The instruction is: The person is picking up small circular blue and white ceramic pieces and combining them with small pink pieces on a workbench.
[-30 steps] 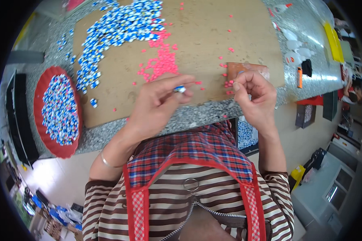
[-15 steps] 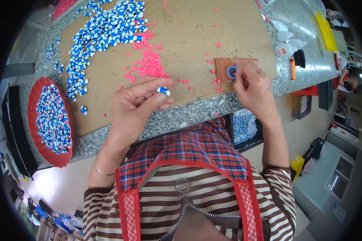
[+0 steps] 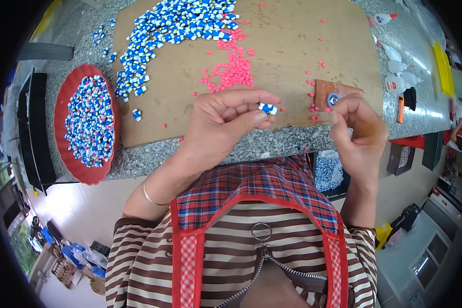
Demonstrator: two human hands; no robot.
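Note:
My left hand pinches a small blue and white plastic piece between thumb and fingertips, just above the near edge of a brown board. My right hand hovers to the right with fingers curled together, close to a small brown block that carries a round blue and white part. Whether the right fingers hold anything is hidden. Loose pink beads lie on the board beyond my left hand. A heap of blue and white pieces covers the board's far left.
A red tray full of blue, white and pink pieces sits at the left on the grey speckled counter. White bottles, an orange lighter and a black item lie at the right. A box of pieces stands below the counter.
My left hand has shifted right and nearer with the blue and white piece. My right hand has drawn back from the brown block toward me.

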